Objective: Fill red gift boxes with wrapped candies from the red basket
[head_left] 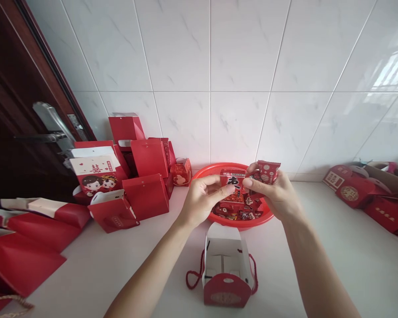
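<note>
White counter point(172, 269): basket point(268, 215) of sweets point(252, 215); open box point(226, 289); left hand point(199, 198), fingers pinching packet point(234, 183); right hand point(280, 198), fingers gripping sachet point(268, 172).

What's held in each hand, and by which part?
Left hand: red packet, thumb across its front. Right hand: smaller dark-red packet, apparently by its lower end.

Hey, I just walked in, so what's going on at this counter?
A person is handling wrapped packets over a red basket with more packets inside. The left hand holds a red packet with black lettering; the right hand holds a smaller dark-red one. An open box with rope handles stands nearer the person.
</note>
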A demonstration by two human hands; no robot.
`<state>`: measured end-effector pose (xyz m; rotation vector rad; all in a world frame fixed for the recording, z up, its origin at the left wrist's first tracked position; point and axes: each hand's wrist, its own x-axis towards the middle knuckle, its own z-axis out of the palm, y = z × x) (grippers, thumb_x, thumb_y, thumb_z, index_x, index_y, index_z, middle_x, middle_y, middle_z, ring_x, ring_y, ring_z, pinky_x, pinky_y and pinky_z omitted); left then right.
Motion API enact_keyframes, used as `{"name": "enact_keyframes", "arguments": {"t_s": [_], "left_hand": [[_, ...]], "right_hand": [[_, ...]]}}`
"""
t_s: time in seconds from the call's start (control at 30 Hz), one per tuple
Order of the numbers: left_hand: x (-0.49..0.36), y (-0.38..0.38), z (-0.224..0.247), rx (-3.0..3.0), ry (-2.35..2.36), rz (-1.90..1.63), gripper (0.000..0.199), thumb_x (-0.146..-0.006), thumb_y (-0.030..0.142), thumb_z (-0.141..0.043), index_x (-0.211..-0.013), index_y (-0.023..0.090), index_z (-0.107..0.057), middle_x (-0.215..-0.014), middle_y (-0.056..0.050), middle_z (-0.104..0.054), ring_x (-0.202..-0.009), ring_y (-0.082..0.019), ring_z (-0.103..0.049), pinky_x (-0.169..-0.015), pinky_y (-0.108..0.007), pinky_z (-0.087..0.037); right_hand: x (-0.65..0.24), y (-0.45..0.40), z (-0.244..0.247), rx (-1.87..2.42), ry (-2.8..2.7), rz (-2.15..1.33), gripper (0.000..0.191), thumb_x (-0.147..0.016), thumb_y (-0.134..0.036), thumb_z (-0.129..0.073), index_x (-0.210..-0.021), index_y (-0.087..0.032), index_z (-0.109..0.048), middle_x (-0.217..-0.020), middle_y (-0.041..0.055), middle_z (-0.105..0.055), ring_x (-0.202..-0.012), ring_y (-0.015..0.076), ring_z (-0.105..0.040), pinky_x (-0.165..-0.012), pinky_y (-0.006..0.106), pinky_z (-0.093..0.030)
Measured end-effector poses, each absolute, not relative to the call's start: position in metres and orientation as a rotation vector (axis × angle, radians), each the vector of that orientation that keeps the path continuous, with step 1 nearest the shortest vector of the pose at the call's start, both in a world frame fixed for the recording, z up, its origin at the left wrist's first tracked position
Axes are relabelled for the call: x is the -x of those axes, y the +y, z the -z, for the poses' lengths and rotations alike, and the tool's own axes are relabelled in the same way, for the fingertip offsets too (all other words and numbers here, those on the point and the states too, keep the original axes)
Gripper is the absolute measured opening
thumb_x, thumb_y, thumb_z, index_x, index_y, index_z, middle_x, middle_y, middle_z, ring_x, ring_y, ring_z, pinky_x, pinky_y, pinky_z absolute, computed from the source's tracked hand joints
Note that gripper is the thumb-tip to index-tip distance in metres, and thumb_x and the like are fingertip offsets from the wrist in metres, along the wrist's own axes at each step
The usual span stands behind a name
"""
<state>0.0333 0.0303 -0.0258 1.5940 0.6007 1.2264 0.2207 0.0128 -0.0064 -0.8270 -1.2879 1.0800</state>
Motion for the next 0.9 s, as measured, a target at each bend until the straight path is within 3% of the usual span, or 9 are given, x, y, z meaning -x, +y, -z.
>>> {"name": "enact_keyframes", "arguments": {"t_s": [0.1, 0.23, 0.47, 0.67, 0.8, 0.9], "left_hand": [[-0.0315, 0.0307, 0.0258, -1.603, 0.663, -1.250, 0.022, -0.084, 0.040, -0.078, -0.091, 0.019, -0.080, -0.092, -0.004, -0.078, -0.091, -0.022, -0.071, -0.082, -0.034, -0.056], [-0.0306, 0.0318, 0.0261, -1.617, 0.676, -1.253, 0.024, -0.084, 0.042, -0.078, -0.090, 0.019, -0.080, -0.091, -0.005, -0.078, -0.091, -0.023, -0.070, -0.084, -0.036, -0.056], [-0.0319, 0.0316, 0.0258, -1.560, 0.601, -1.186, 0.033, -0.080, 0.037, -0.082, -0.107, 0.019, -0.077, -0.110, -0.008, -0.078, -0.105, -0.026, -0.071, -0.094, -0.038, -0.056], [-0.0317, 0.0307, 0.0263, -1.599, 0.596, -1.184, 0.026, -0.082, 0.035, -0.080, -0.102, 0.019, -0.077, -0.105, -0.007, -0.078, -0.100, -0.024, -0.072, -0.090, -0.036, -0.057], [-0.0317, 0.0284, 0.0248, -1.596, 0.624, -1.121, 0.028, -0.080, 0.036, -0.082, -0.100, 0.018, -0.078, -0.103, -0.008, -0.078, -0.099, -0.025, -0.072, -0.088, -0.037, -0.059], [-0.0269, 0.0285, 0.0232, -1.648, 0.638, -0.987, 0.031, -0.079, 0.036, -0.083, -0.104, 0.018, -0.077, -0.100, -0.008, -0.078, -0.095, -0.025, -0.073, -0.085, -0.038, -0.059]], "right_hand": [[-0.2224, 0.0114, 0.0071, 0.870, -1.390, -1.059, 0.041, -0.058, -0.035, -0.095, -0.082, -0.020, -0.066, -0.069, -0.0021, -0.065, -0.060, 0.0137, -0.059, -0.053, 0.026, -0.049], [-0.2207, 0.0106, 0.0093, 0.883, -1.384, -1.021, 0.039, -0.060, -0.037, -0.094, -0.080, -0.021, -0.065, -0.065, -0.0031, -0.061, -0.057, 0.0141, -0.056, -0.052, 0.027, -0.046], [-0.2192, 0.0087, 0.0064, 0.876, -1.410, -0.971, 0.037, -0.060, -0.034, -0.094, -0.078, -0.020, -0.065, -0.064, -0.0040, -0.060, -0.055, 0.0114, -0.052, -0.052, 0.026, -0.043], [-0.2222, 0.0086, 0.0063, 0.897, -1.436, -1.023, 0.038, -0.060, -0.034, -0.094, -0.080, -0.020, -0.065, -0.062, -0.0045, -0.059, -0.054, 0.0112, -0.051, -0.050, 0.025, -0.043], [-0.2250, 0.0092, 0.0056, 0.887, -1.425, -1.008, 0.036, -0.068, -0.042, -0.089, -0.087, -0.020, -0.068, -0.072, -0.0003, -0.065, -0.061, 0.0147, -0.058, -0.055, 0.028, -0.049], [-0.2252, 0.0040, 0.0015, 0.928, -1.545, -0.921, 0.027, -0.078, -0.044, -0.081, -0.081, -0.020, -0.070, -0.068, -0.0003, -0.063, -0.059, 0.0138, -0.055, -0.055, 0.027, -0.045]]}}
